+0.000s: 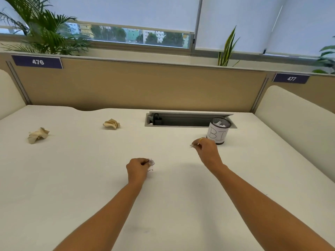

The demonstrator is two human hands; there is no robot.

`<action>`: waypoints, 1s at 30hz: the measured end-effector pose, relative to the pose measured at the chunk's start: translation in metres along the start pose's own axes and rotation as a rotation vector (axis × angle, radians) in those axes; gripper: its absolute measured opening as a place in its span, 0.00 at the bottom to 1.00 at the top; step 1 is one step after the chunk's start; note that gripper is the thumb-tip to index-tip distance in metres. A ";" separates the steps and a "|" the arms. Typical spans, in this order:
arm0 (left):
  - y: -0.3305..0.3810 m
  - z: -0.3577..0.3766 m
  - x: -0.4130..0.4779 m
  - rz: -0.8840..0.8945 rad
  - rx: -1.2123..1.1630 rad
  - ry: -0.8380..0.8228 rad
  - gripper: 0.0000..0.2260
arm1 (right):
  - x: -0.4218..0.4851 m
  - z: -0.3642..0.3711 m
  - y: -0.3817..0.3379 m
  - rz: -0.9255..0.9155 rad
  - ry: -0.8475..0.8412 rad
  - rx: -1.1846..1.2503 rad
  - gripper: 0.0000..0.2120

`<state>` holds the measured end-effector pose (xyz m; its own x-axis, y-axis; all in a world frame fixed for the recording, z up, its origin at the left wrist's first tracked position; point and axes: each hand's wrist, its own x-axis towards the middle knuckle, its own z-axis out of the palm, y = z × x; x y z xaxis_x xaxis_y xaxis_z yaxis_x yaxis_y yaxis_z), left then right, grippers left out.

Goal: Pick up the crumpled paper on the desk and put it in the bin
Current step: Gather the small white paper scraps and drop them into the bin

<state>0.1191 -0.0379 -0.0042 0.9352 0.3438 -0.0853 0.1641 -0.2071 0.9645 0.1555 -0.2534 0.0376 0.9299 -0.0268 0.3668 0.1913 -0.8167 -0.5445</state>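
**Inspector:** Left hand, status?

**Me:** My left hand (pixel 138 169) is low over the desk (pixel 72 178), fingers curled tight round a white paper ball (pixel 151 163). The ball shows just past my knuckles, close to the surface. Whether it touches the desk, I cannot tell.

**Inspector:** Right hand?

**Me:** My right hand (pixel 206 151) is further forward, fingertips pinched narrow on a small white scrap (pixel 192 146), which is blurred. A ring (pixel 201 139) sits on one finger. The hand is just in front of the bin (pixel 218 132).

**Inspector:** Bin condition?

**Me:** Upright mesh cup with a paper label reading "BI" and white paper already inside. It stands at the edge of the open cable tray (pixel 181 121).

**Inspector:** Loose paper on the desk?

**Me:** Two tan pieces, well apart from both hands: the far-left tan wad (pixel 38 135) and the middle tan wad (pixel 111 124), which lies left of the tray.
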 end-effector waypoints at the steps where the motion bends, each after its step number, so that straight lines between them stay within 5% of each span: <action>1: 0.002 0.009 0.000 0.000 -0.007 -0.008 0.06 | 0.006 -0.009 0.008 0.040 0.067 0.026 0.07; 7: 0.012 0.050 0.001 0.009 -0.021 -0.038 0.05 | 0.036 -0.043 0.052 0.212 0.277 0.055 0.09; 30: 0.120 0.181 0.054 0.100 -0.083 -0.221 0.10 | 0.088 -0.053 0.107 0.297 0.421 0.194 0.08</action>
<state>0.2458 -0.2097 0.0615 0.9929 0.1145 -0.0319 0.0492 -0.1510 0.9873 0.2414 -0.3734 0.0518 0.7542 -0.5008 0.4248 0.0310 -0.6189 -0.7848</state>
